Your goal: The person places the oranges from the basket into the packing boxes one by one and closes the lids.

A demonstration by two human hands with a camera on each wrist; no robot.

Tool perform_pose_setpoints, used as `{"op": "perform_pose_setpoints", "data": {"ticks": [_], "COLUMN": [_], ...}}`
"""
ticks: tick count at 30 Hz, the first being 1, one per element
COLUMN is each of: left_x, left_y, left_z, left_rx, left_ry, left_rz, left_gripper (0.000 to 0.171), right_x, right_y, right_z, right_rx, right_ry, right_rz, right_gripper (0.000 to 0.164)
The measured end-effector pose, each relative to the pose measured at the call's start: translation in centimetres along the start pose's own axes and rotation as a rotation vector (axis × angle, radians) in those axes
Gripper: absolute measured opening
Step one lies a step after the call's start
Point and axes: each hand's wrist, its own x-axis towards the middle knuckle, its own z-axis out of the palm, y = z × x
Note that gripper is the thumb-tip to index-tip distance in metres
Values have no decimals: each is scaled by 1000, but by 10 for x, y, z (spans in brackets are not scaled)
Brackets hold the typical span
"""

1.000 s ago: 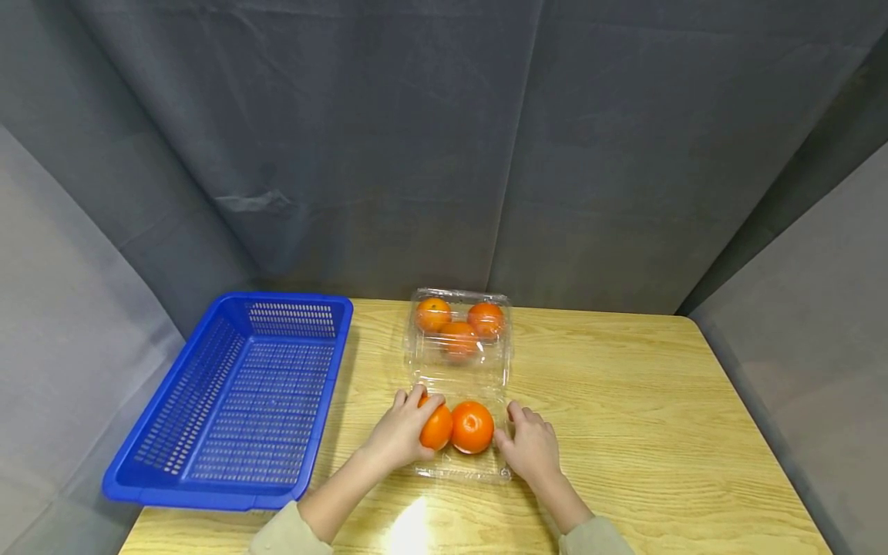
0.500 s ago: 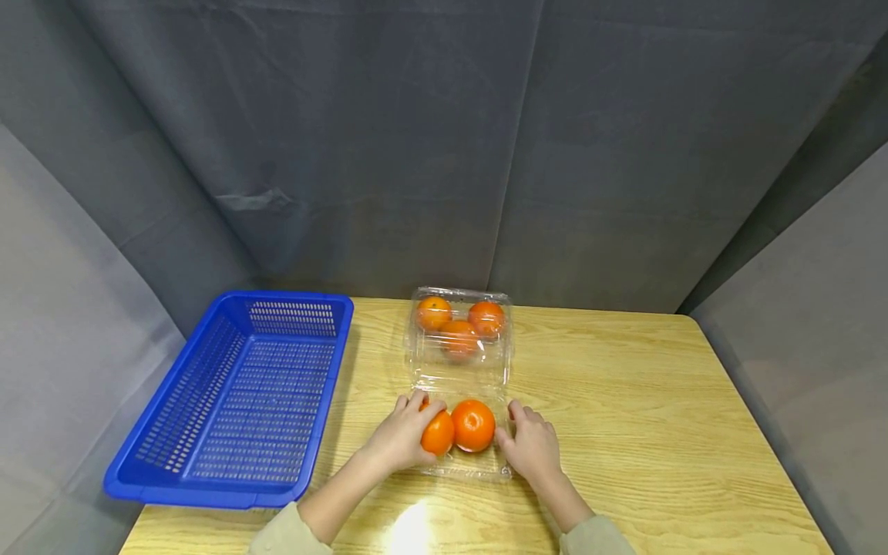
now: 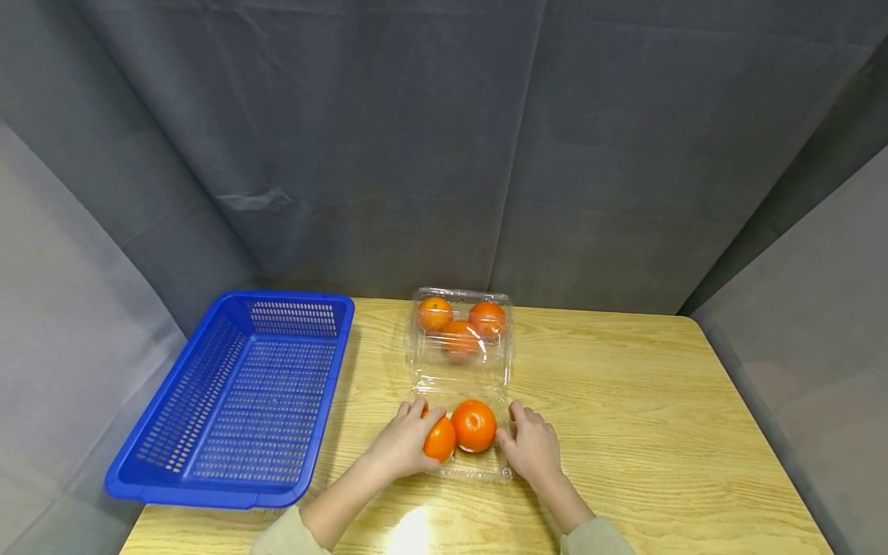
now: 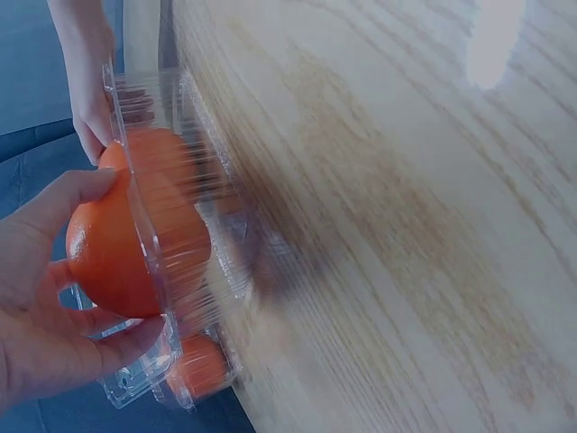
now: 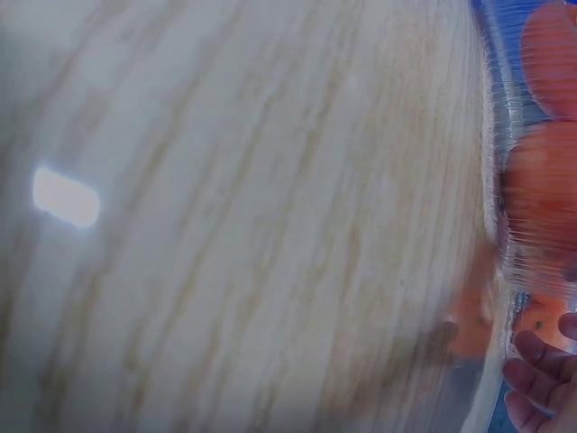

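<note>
My left hand [image 3: 405,442] grips an orange [image 3: 440,441] at the near-left of an open clear plastic clamshell box [image 3: 472,472]. In the left wrist view, thumb and fingers spread round that orange [image 4: 113,248], which sits partly below the box's rim. A second orange [image 3: 475,425] lies beside it in the same half. At the box's right wall rests my right hand [image 3: 533,447], its thumb at the rim and its fingers loosely bent along the outside. The right wrist view catches only some of its fingers [image 5: 536,374], at the lower right edge.
Behind the open half, another clear plastic part [image 3: 461,374] covers or holds three oranges [image 3: 459,339]. A blue perforated basket [image 3: 331,385] stands on the left of the wooden table [image 3: 624,401]. Grey curtains [image 3: 375,154] close off the back and sides.
The left hand and its orange have shifted a little toward the near edge of the box. The right hand has stayed at the box's right wall.
</note>
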Motion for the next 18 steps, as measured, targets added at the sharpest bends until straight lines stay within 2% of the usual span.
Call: {"op": "perform_pose_setpoints", "data": {"ticks": [18], "left_x": [2], "left_y": [3], "left_z": [9], "left_rx": [85], "left_ry": [-24], "left_rz": [-52], "left_gripper": [73], "right_x": [-2], "right_y": [-1], "right_z": [-1], "right_rx": [46], "right_ry": [23], "right_rz": [-7], "right_gripper": [20]}}
